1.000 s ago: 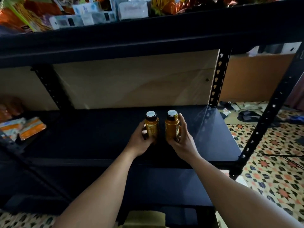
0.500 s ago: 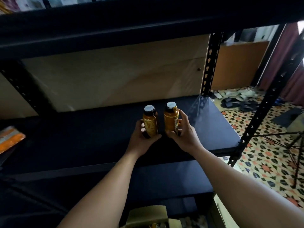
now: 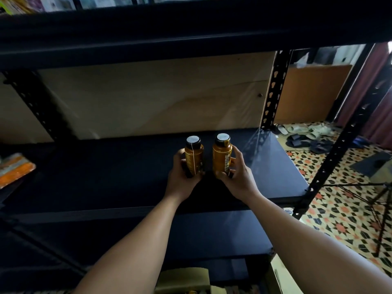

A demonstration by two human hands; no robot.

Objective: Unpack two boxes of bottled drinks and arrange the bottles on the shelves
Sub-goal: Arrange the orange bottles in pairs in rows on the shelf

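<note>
Amber in colour with dark caps, the left bottle (image 3: 194,154) and the right bottle (image 3: 221,154) stood upright and side by side over the black shelf (image 3: 106,177), right of its centre, with a narrow gap between them. The left hand (image 3: 182,181) gripped the left bottle low on its body, with the fingers curled round it. The right hand (image 3: 237,177) held the right bottle likewise, thumb at the front and fingers wrapped behind. Both bases were hidden by the hands, so it could not be told whether the bottles rested on the shelf or were held just above it.

Assessment: the step in hand appeared to be setting this pair down. To do it well, each base should sit flat before the grip is loosened. The bottles should be kept vertical and released one hand at a time, so that neither knocks its neighbour. Placing them towards the backing board (image 3: 148,98) would leave the front free for later rows. An orange packet (image 3: 14,168) lay at the far left of the shelf, well apart. A box (image 3: 184,279) showed at the bottom edge of the view, and its contents could not be made out.
</note>
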